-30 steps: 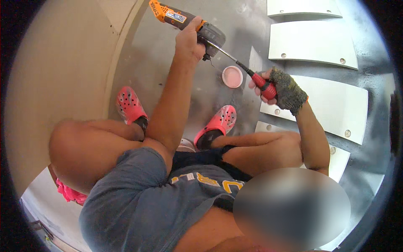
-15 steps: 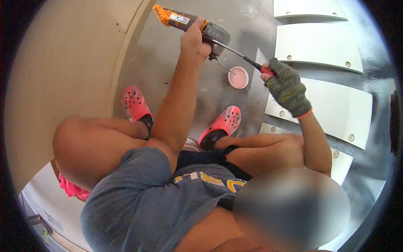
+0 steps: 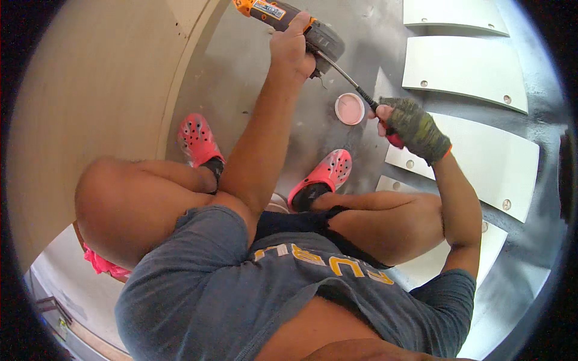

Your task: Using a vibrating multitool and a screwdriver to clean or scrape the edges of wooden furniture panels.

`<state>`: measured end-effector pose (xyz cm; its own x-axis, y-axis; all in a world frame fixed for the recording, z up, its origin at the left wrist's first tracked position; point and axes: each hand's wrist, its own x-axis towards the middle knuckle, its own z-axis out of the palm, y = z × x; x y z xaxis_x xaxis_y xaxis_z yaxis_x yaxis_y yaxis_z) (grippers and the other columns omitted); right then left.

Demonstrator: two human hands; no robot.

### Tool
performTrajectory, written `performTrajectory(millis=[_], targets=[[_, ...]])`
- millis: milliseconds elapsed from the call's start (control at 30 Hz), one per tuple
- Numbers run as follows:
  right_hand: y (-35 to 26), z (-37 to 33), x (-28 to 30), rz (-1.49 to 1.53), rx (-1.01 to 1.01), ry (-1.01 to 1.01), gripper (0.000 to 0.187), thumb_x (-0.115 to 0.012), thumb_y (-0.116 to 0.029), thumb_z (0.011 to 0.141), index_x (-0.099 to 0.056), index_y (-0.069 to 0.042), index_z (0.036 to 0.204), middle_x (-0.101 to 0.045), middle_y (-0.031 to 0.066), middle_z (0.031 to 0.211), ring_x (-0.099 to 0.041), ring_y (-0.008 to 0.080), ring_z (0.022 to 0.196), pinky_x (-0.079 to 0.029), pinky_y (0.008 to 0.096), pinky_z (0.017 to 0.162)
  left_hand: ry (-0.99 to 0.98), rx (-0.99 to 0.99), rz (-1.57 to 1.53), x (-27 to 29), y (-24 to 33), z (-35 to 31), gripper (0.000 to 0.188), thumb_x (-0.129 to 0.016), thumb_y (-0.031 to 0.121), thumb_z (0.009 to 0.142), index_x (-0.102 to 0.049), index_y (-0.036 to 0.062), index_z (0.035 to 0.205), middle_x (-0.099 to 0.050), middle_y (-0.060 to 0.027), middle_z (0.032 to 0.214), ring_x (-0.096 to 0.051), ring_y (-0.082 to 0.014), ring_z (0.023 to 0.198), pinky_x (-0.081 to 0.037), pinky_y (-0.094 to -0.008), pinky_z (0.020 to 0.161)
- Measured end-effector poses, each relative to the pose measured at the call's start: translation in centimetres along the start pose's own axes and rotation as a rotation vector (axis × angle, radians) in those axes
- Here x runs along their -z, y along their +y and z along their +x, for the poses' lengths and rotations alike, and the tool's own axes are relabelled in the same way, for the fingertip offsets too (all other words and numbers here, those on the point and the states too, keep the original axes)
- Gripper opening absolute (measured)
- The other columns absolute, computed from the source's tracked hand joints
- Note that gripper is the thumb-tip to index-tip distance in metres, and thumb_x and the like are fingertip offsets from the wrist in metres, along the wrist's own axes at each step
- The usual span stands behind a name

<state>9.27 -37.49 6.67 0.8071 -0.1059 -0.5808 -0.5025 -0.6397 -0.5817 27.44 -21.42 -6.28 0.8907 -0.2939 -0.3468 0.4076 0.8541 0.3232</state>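
Note:
My bare left hand (image 3: 291,49) is closed around an orange and black power tool (image 3: 326,43), held above the grey floor. The tool's orange end runs off the top edge of the view. A short thin wire (image 3: 323,83) hangs from its underside. My right hand (image 3: 415,129), in a green fingerless glove, grips a screwdriver-like tool (image 3: 344,73) with a metal shaft, black collar and red handle. Its shaft slants up to the power tool beside my left fingers; my left hand and the tool body hide where it ends. Below the shaft stands a round white pot (image 3: 363,111) with pink contents.
Several curved white panels (image 3: 463,66) with round fittings lie on the floor at the right. A large beige board (image 3: 102,78) rises at the left. My feet, in pink clogs (image 3: 328,171), stand between them.
The power tool has moved slightly up and right with my left hand. My right hand has turned, with the red handle now lower under its fingers. The thin wire appears shorter. The view has shifted slightly.

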Motion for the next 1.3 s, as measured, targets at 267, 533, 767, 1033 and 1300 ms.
performTrajectory(millis=[267,533,767,1033,1300], targets=[[-1.9,-0.8,-1.9,-0.714,0.305,0.506,0.025,-0.062,-0.028,0.089,-0.067,-0.009,0.105,-0.068,0.0146,0.094,-0.063,0.0344,0.088,-0.050,0.0423,0.077,0.057,0.066,-0.088,0.5,0.1,1.1,0.030,-0.068,0.010,0.088,-0.052,0.0027,0.113,-0.059,-0.0071,0.100,-0.062,-0.0233,0.084,-0.056,-0.0444,0.075],[0.9,0.6,1.4,0.544,-0.125,-0.225,0.046,-0.064,-0.044,0.088,-0.062,-0.001,0.105,-0.067,0.0112,0.088,-0.064,0.0149,0.081,-0.054,0.0326,0.066,0.026,0.042,-0.087,1.0,0.0,1.5,0.028,-0.068,0.008,0.088,-0.053,0.0033,0.111,-0.059,-0.0064,0.096,-0.063,-0.0227,0.083,-0.056,-0.0443,0.073],[0.6,-0.1,-1.5,-0.580,0.386,0.473,0.027,-0.067,-0.025,0.088,-0.060,-0.003,0.103,-0.068,0.0146,0.085,-0.066,0.0297,0.069,-0.053,0.0389,0.062,0.077,-0.099,-0.027,-0.4,0.3,0.2,0.030,-0.069,0.011,0.087,-0.052,0.0024,0.110,-0.059,-0.0061,0.095,-0.063,-0.0207,0.081,-0.057,-0.0445,0.071],[0.2,0.2,1.4,-0.539,0.207,0.343,0.028,-0.062,-0.033,0.089,-0.065,-0.006,0.099,-0.068,0.0120,0.086,-0.066,0.0266,0.076,-0.051,0.0367,0.070,0.077,0.048,-0.012,-0.4,0.0,0.3,0.036,-0.069,0.009,0.086,-0.048,-0.0004,0.114,-0.058,-0.0099,0.097,-0.063,-0.0233,0.082,-0.057,-0.0469,0.071],[0.9,0.3,1.4,0.483,-0.189,-0.258,0.036,-0.064,-0.037,0.090,-0.065,-0.004,0.105,-0.069,0.0062,0.089,-0.065,0.0178,0.076,-0.052,0.0376,0.067,-0.001,0.030,0.019,-0.2,0.1,0.4,0.037,-0.070,0.008,0.085,-0.049,0.0001,0.114,-0.059,-0.0084,0.096,-0.063,-0.0221,0.080,-0.057,-0.0432,0.070]])
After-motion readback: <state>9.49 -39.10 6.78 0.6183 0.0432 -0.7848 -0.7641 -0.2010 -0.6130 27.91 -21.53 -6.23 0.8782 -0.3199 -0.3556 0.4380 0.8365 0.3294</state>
